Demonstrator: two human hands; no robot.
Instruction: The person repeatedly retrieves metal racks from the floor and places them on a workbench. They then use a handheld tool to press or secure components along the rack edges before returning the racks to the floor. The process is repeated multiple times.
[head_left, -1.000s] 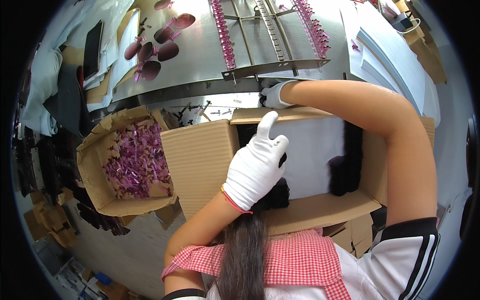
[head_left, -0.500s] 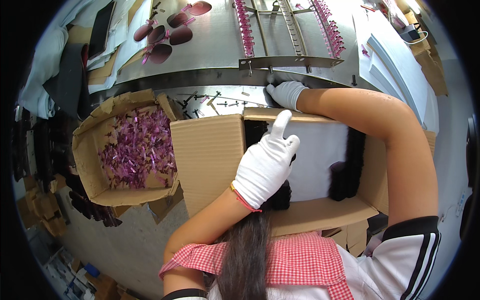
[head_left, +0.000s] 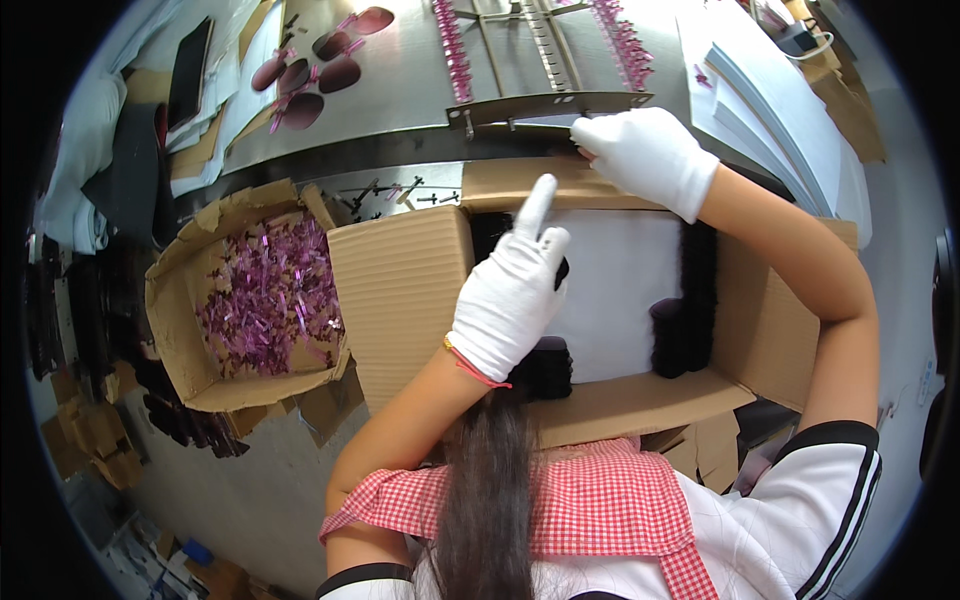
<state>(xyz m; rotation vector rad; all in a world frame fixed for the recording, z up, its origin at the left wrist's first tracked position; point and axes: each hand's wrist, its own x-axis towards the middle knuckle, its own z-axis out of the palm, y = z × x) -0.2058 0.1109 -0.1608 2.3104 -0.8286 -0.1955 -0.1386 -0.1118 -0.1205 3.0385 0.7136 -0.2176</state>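
A: White glove on the left hand (head_left: 512,285), index and thumb stuck out, other fingers curled beside something dark (head_left: 563,270) over the open box (head_left: 640,405). Can't tell if it's gripping that. Right hand (head_left: 640,155) is bunched up by the far flap (head_left: 503,187), no idea whether it's pinching anything

B: I'd watch that flap: if the right hand snags it, the box could jolt and topple the dark stack (head_left: 678,345) beside the white sheet (head_left: 625,300) inside. And a loose left grip might drop the dark bit
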